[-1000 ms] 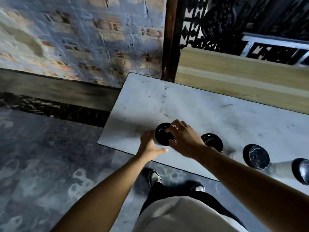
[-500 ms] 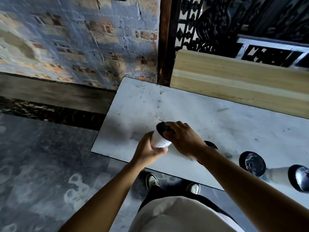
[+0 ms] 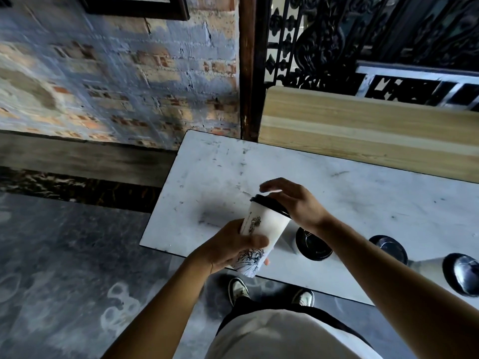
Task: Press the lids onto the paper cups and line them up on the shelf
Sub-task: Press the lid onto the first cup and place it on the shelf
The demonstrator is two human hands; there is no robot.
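A white paper cup (image 3: 261,225) with a dark drawing on its side is lifted off the white marble table (image 3: 350,203) and tilted away from me. My left hand (image 3: 228,248) grips its lower body. A black lid (image 3: 269,204) sits on its rim. My right hand (image 3: 293,203) is over that lid, palm against its far side, fingers spread above it. Three more lidded cups stand along the table's near edge to the right: one (image 3: 313,244) just behind the held cup, a second (image 3: 388,248), a third (image 3: 460,277) at the frame's edge.
A light wooden shelf or bench (image 3: 363,130) runs behind the table. A brick wall (image 3: 116,73) is to the left, a dark post (image 3: 247,66) and black ornate ironwork (image 3: 363,37) behind. My shoes (image 3: 237,290) are on the dark patterned floor under the table edge.
The cup stood on the table a second ago with both hands at it. My left hand has lifted and tilted it, and my right hand's fingers have opened over the lid.
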